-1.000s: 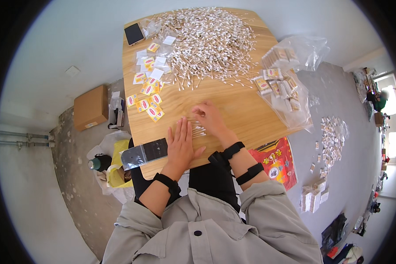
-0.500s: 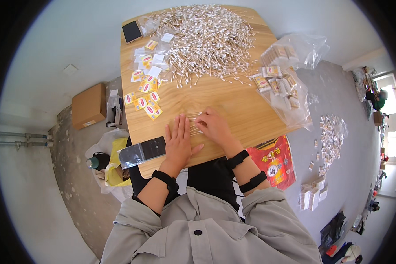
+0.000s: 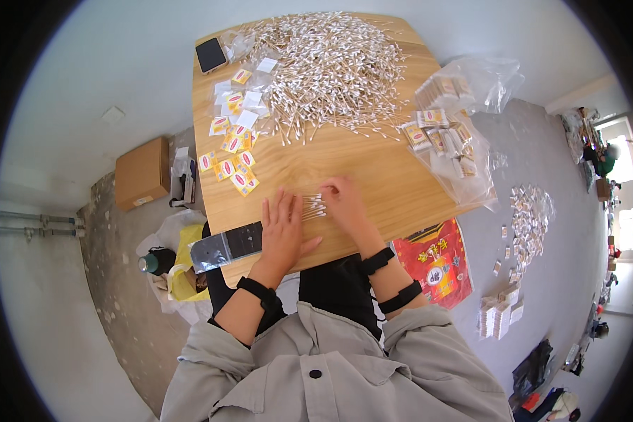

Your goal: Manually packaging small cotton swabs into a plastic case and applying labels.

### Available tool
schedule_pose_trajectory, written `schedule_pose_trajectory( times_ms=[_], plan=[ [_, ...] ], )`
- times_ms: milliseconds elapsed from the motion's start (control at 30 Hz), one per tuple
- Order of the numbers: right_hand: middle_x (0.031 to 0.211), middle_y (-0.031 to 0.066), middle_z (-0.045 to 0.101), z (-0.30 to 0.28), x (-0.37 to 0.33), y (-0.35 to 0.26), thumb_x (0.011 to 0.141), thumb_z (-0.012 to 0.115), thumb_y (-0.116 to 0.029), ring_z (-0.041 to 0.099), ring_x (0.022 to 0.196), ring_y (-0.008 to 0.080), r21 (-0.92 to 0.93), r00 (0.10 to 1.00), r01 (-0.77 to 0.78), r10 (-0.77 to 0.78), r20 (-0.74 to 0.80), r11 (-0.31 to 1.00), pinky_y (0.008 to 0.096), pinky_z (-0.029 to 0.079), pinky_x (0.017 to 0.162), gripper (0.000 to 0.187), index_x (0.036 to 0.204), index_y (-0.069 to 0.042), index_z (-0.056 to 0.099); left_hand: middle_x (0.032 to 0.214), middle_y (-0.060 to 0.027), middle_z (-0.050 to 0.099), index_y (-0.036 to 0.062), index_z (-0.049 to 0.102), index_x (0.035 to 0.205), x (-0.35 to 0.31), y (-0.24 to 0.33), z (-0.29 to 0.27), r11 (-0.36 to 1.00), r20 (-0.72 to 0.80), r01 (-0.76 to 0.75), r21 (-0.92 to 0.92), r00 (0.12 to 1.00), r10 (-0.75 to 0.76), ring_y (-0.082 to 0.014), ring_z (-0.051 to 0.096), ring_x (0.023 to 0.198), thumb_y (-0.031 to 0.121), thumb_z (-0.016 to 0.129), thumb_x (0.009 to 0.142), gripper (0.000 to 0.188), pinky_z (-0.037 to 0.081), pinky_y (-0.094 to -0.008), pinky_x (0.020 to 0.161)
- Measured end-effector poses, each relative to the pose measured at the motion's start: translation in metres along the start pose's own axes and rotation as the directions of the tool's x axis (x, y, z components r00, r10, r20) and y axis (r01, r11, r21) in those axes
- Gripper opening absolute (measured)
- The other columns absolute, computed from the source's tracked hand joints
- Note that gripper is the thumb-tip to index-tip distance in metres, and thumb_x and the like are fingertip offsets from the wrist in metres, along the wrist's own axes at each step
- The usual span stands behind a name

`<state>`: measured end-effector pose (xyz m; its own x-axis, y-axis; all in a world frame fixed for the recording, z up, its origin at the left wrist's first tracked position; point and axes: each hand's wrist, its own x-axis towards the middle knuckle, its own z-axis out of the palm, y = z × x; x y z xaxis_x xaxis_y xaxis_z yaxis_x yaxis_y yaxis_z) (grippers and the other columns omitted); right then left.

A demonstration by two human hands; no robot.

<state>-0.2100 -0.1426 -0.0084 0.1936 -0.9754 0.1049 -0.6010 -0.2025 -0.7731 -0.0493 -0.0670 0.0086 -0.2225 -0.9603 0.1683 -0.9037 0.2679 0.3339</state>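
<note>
A short row of cotton swabs (image 3: 314,206) lies side by side on the wooden table (image 3: 373,183) close to me. My left hand (image 3: 283,228) rests flat with its fingers stretched out, their edge against the left ends of the row. At the right ends, my right hand (image 3: 344,205) has its fingers curled and pinched together near the topmost swab. What the pinch holds, if anything, is too small to make out. Farther back rises a large loose heap of cotton swabs (image 3: 334,74). Yellow-and-white printed cards (image 3: 235,165) are scattered to the left of the heap.
A phone (image 3: 211,55) lies at the far left corner. A dark film-covered strip (image 3: 226,247) overhangs the left edge. Clear plastic bags (image 3: 464,165) with small packed boxes (image 3: 432,118) sit at the right. On the floor are more small packs (image 3: 527,225) and a cardboard box (image 3: 142,172).
My right hand has shifted slightly right and down, uncovering more of the swabs' right ends. My left hand has slid a little toward me and to the left, still flat.
</note>
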Motion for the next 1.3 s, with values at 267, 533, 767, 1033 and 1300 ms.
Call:
schedule_pose_trajectory(
  times_ms=[267, 533, 767, 1033, 1300],
  plan=[
    [0.110, 0.0133, 0.053, 0.008, -0.023, 0.001, 0.101, 0.045, -0.019, 0.053, 0.104, 0.0231, 0.430, 0.936, -0.082, 0.218, -0.278, 0.899, 0.0336, 0.043, 0.091, 0.027, 0.117, 0.000, 0.056, 0.151, -0.0282, 0.021, -0.0082, 0.019, 0.145, -0.023, 0.002, 0.001, 0.977, -0.065, 0.190, -0.099, 0.978, -0.197, -0.0422, 0.019, 0.142, 0.038, 0.081, 0.068, 0.109, 0.019, -0.0548, 0.113],
    [0.124, 0.0145, 0.050, 0.041, -0.029, -0.018, 0.104, 0.037, -0.024, 0.049, 0.119, 0.0245, 0.527, 0.970, -0.002, 0.131, -0.207, 0.850, 0.0346, 0.037, 0.104, 0.037, 0.128, 0.002, 0.047, 0.155, -0.0277, 0.012, -0.0083, 0.010, 0.147, -0.018, 0.014, 0.021, 0.973, 0.027, 0.218, -0.079, 0.976, -0.217, -0.0400, 0.012, 0.145, 0.040, 0.078, 0.071, 0.113, 0.015, -0.0507, 0.116],
    [0.139, 0.0163, 0.041, 0.045, -0.029, -0.011, 0.105, 0.031, -0.037, 0.038, 0.133, 0.0250, 0.895, 0.964, -0.054, 0.258, -0.069, 0.442, 0.0370, 0.028, 0.114, 0.051, 0.139, 0.001, 0.035, 0.154, -0.0278, 0.014, -0.0090, 0.015, 0.146, -0.020, 0.014, 0.019, 0.980, 0.008, 0.180, -0.079, 0.984, -0.180, -0.0413, 0.012, 0.145, 0.043, 0.077, 0.070, 0.111, 0.014, -0.0518, 0.116],
    [0.142, 0.0175, 0.039, 0.041, -0.020, -0.016, 0.104, 0.032, -0.038, 0.036, 0.134, 0.0258, 0.869, 0.962, -0.056, 0.261, -0.086, 0.492, 0.0375, 0.027, 0.114, 0.054, 0.139, 0.003, 0.034, 0.155, -0.0235, 0.018, -0.0060, 0.022, 0.146, -0.007, 0.014, 0.011, 0.987, 0.030, 0.160, 0.033, 0.987, -0.161, -0.0370, 0.015, 0.145, 0.044, 0.075, 0.073, 0.103, 0.014, -0.0518, 0.116],
    [0.135, 0.0141, 0.047, 0.052, -0.023, -0.016, 0.104, 0.038, -0.030, 0.048, 0.125, 0.0245, 0.852, 0.965, -0.087, 0.256, -0.056, 0.516, 0.0363, 0.038, 0.107, 0.044, 0.133, 0.003, 0.044, 0.155, -0.0215, 0.022, -0.0033, 0.025, 0.146, -0.016, 0.010, 0.011, 0.991, 0.066, 0.123, 0.061, 0.990, -0.127, -0.0349, 0.018, 0.145, 0.042, 0.068, 0.080, 0.091, 0.017, -0.0497, 0.116]
  ],
)
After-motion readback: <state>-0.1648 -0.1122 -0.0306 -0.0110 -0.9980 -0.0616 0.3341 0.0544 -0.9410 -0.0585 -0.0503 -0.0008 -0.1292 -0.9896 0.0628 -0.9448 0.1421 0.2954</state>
